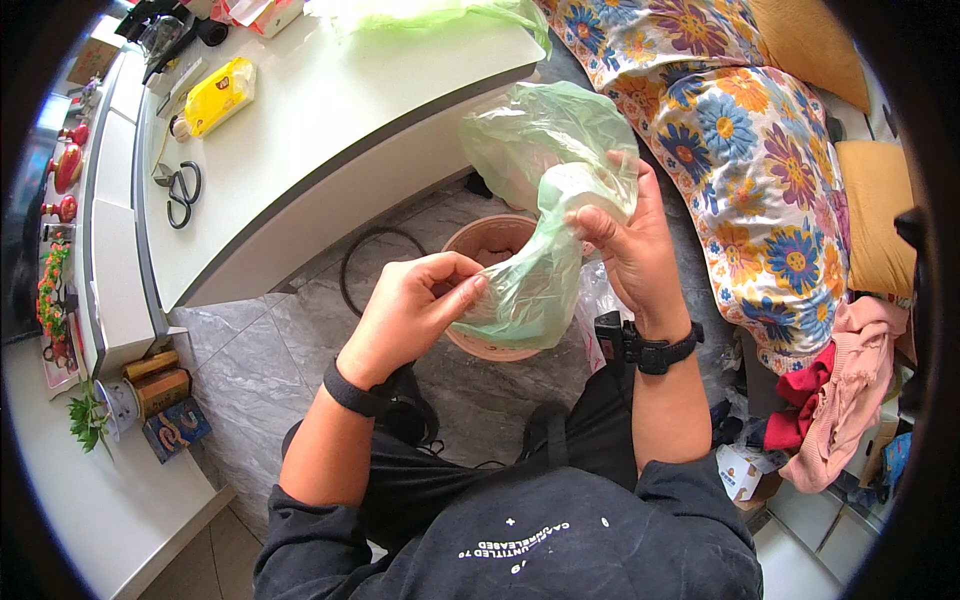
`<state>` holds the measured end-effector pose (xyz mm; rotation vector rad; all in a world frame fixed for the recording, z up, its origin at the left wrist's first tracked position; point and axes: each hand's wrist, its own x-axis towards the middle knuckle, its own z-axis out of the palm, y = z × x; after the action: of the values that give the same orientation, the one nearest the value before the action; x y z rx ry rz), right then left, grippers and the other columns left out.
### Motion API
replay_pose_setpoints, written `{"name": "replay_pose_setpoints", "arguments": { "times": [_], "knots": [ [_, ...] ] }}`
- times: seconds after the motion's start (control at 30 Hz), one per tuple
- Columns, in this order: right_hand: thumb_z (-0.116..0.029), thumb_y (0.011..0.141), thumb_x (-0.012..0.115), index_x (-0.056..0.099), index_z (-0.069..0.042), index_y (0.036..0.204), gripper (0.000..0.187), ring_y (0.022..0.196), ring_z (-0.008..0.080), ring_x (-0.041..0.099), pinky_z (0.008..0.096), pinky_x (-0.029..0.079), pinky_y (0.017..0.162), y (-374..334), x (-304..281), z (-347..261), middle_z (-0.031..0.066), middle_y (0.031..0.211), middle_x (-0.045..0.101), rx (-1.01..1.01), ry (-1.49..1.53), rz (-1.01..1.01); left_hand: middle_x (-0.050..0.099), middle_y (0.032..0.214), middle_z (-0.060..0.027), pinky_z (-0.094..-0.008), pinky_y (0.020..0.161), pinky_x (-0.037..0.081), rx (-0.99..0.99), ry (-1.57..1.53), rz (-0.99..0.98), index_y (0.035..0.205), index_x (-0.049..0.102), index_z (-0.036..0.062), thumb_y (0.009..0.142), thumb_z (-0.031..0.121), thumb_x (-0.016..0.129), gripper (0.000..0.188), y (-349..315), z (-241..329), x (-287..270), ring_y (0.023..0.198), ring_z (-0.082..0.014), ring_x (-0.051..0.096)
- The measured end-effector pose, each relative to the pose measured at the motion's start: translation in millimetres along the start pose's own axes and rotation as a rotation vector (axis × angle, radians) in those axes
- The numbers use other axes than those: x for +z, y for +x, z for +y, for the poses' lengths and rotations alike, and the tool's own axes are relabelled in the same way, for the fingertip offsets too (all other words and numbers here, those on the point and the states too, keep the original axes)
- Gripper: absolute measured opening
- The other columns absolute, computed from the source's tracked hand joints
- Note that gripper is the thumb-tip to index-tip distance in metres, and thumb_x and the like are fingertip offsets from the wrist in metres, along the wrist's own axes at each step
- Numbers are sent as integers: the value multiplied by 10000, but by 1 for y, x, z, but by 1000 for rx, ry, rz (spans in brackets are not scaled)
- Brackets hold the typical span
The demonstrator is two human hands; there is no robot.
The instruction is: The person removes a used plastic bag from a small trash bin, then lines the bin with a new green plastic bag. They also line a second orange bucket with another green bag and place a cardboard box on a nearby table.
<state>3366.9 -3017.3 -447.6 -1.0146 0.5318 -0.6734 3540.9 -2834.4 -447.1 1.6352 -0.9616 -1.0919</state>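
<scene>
A thin light-green plastic bag (540,130) is stretched between my two hands above a pink bin (472,236). My left hand (412,308) pinches the bag's lower left edge between thumb and fingers. On the right, my right hand (640,250) grips the bunched upper part, thumb pressed on it. A whitish rounded shape shows through the film by the right fingers; I cannot tell what it is. The bag's lower part hangs in front of the bin and hides much of its opening.
Black-handled scissors (182,192) and a yellow packet (218,95) lie on the white table (350,110). More green plastic (440,15) rests at its far edge. A flower-patterned cover (740,150) drapes the seat at right, with pink clothing (845,380) nearer me. A dark hoop (350,265) is beside the bin.
</scene>
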Motion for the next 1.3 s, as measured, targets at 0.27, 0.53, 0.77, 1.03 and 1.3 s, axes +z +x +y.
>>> {"name": "replay_pose_setpoints", "arguments": {
  "times": [0.27,0.53,0.77,1.03,1.3],
  "knots": [
    [-231,910,752,342,-79,1338,612,831,108,640,218,496,671,-3,-15,13,50,1035,632,-52,-254,126,699,815,-26,-226,693,520,-43,-182,106,943,680,-24,926,114,718,144,0,-6,2,745,-57,619],
    [-278,925,727,584,-64,929,258,723,50,549,231,467,637,-5,-26,16,-26,809,581,163,-454,-208,666,778,-4,-214,660,507,-11,-263,180,950,635,6,936,132,714,149,1,-6,1,710,-53,622],
    [-381,810,782,621,-47,971,405,846,252,664,366,521,774,-31,11,29,95,902,670,-59,-985,-507,693,980,-110,-314,751,606,6,-721,271,1126,496,51,1069,202,461,164,5,-4,-9,867,-199,717],
    [-100,908,655,637,-27,997,116,867,157,657,307,517,781,-16,8,56,65,944,687,-29,-720,-347,602,1272,-152,-478,912,590,-30,-1194,164,1219,449,64,1065,153,346,205,6,-6,-18,1170,-302,630],
    [-238,1057,503,576,-33,1218,271,961,129,648,284,529,870,-10,-7,45,53,1079,668,261,334,-267,513,1425,-114,-382,1126,338,-119,-489,126,1445,429,18,980,595,485,744,8,-14,-11,1350,-212,452]
  ]
}}
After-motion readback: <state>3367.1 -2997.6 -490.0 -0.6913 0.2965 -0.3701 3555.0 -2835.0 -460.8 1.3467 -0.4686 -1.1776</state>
